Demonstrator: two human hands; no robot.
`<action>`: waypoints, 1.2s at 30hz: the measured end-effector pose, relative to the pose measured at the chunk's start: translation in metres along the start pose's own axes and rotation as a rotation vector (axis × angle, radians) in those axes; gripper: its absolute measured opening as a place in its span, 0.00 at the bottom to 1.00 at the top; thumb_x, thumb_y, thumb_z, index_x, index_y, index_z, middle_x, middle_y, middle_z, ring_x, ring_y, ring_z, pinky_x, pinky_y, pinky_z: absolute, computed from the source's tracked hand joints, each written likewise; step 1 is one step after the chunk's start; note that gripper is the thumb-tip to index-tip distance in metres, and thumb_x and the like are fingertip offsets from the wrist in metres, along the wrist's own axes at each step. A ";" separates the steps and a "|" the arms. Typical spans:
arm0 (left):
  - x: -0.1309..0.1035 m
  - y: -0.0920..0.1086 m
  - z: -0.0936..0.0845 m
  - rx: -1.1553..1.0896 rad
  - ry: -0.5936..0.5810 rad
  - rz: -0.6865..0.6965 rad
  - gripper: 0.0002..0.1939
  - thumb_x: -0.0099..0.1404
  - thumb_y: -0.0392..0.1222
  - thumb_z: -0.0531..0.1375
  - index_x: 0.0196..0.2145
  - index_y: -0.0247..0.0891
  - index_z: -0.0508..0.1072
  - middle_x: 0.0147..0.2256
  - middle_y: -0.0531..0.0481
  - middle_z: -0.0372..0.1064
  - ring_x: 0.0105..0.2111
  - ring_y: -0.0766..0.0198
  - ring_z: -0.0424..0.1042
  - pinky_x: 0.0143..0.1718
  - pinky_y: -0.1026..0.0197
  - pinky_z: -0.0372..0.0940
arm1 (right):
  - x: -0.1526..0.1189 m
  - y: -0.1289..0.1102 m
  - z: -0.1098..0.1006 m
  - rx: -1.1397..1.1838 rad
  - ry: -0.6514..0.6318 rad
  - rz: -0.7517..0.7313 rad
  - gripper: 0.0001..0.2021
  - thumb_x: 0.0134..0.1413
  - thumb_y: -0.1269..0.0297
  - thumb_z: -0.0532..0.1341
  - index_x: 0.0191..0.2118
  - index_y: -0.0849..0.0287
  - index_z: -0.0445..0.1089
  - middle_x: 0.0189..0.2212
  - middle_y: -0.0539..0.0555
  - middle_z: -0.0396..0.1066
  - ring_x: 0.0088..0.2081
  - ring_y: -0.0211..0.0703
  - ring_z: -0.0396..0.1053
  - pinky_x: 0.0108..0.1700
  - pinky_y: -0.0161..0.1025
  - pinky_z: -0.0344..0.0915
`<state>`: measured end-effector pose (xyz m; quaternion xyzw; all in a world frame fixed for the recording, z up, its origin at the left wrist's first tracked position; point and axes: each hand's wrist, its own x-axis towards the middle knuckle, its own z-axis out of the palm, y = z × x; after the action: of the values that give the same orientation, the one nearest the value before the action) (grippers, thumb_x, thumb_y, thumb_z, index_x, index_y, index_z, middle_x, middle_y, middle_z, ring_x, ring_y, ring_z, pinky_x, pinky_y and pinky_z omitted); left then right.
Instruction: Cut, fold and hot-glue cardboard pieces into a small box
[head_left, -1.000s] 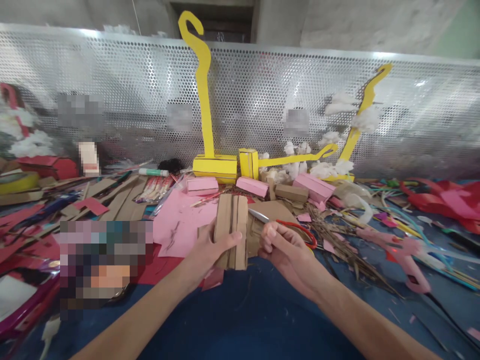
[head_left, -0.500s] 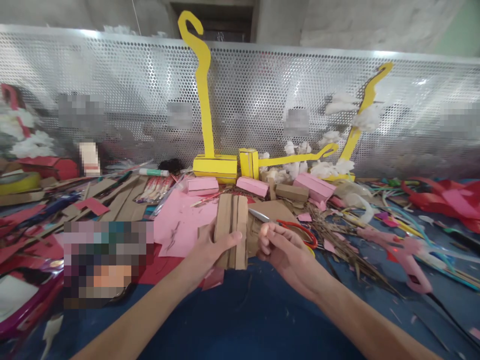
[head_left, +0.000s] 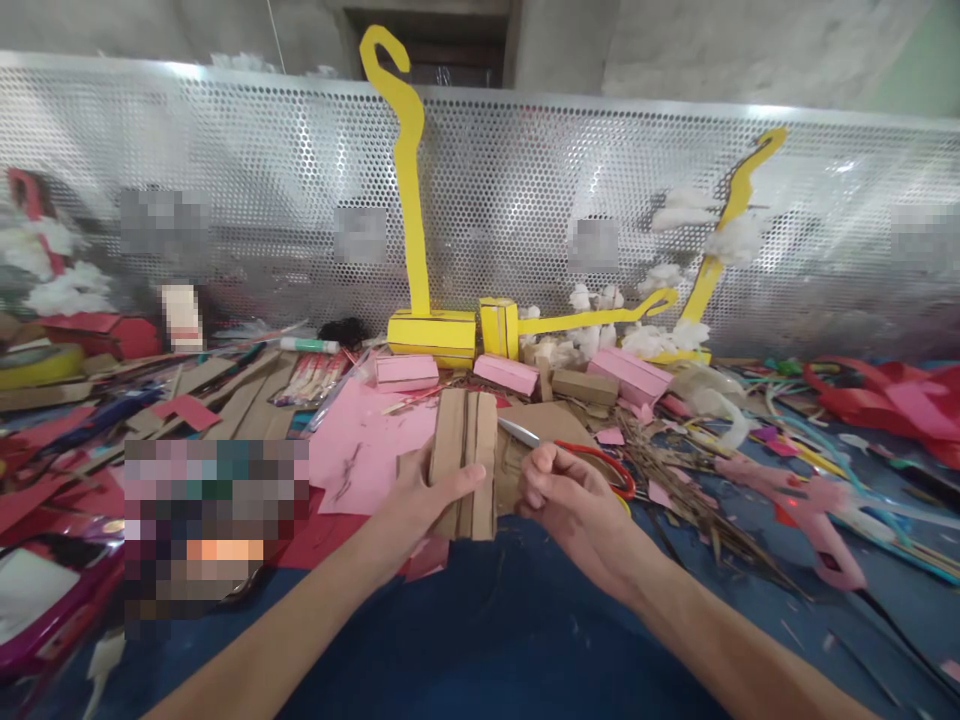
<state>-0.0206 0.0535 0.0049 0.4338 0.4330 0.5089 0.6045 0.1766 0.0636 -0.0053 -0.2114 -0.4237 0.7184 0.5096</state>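
My left hand (head_left: 442, 500) grips a folded brown cardboard box (head_left: 463, 430), its thumb across the front and seams running lengthwise. To the right of it, apart from the box, my right hand (head_left: 562, 490) is closed, thumb and fingertips pinched together. Anything between those fingertips is too small to make out. Behind the right hand lie scissors with red handles (head_left: 626, 470), their blade (head_left: 517, 431) pointing toward the box. A flat cardboard sheet (head_left: 540, 415) is under the scissors. Left of the box lies pink paper (head_left: 360, 430) with dark marks.
Yellow hook-shaped pieces (head_left: 409, 200) on boxes stand against a perforated metal panel (head_left: 510, 180). Small pink boxes (head_left: 406, 372) sit before them. A pink glue gun (head_left: 817, 510) with a cord lies right, beside a pile of twigs (head_left: 697, 500). Red ribbon (head_left: 892, 400) lies far right.
My right fingers have curled in a little more, the hand staying beside the box. My left hand keeps the box in the same place.
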 end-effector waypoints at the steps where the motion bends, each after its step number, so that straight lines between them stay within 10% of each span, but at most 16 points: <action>1: 0.000 0.000 0.000 0.005 0.002 0.000 0.46 0.52 0.54 0.74 0.64 0.34 0.63 0.56 0.32 0.71 0.54 0.42 0.72 0.49 0.49 0.71 | 0.000 -0.001 0.001 0.004 -0.004 0.002 0.10 0.52 0.67 0.72 0.31 0.56 0.69 0.27 0.46 0.62 0.28 0.35 0.59 0.35 0.35 0.60; 19: 0.005 -0.008 -0.004 0.036 -0.010 0.014 0.45 0.52 0.55 0.73 0.61 0.33 0.62 0.54 0.33 0.72 0.49 0.46 0.75 0.45 0.50 0.74 | -0.001 -0.001 -0.002 -0.192 -0.011 -0.050 0.12 0.57 0.64 0.59 0.23 0.57 0.64 0.23 0.49 0.59 0.28 0.40 0.59 0.34 0.39 0.60; 26: 0.001 -0.010 -0.007 0.330 -0.115 0.297 0.35 0.59 0.47 0.70 0.59 0.38 0.63 0.52 0.41 0.74 0.52 0.49 0.74 0.51 0.50 0.71 | -0.006 0.006 0.008 -0.503 0.059 -0.136 0.17 0.63 0.55 0.64 0.54 0.52 0.67 0.46 0.53 0.70 0.45 0.43 0.68 0.49 0.41 0.67; 36: -0.014 0.000 0.005 0.586 -0.114 0.384 0.26 0.57 0.41 0.67 0.52 0.40 0.66 0.47 0.46 0.74 0.47 0.53 0.75 0.48 0.54 0.72 | -0.009 0.004 0.009 -0.587 -0.052 -0.168 0.17 0.62 0.58 0.67 0.54 0.52 0.73 0.53 0.56 0.75 0.46 0.48 0.75 0.53 0.47 0.71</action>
<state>-0.0170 0.0397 0.0077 0.6901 0.4366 0.4423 0.3708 0.1712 0.0518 -0.0052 -0.2956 -0.6420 0.5257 0.4734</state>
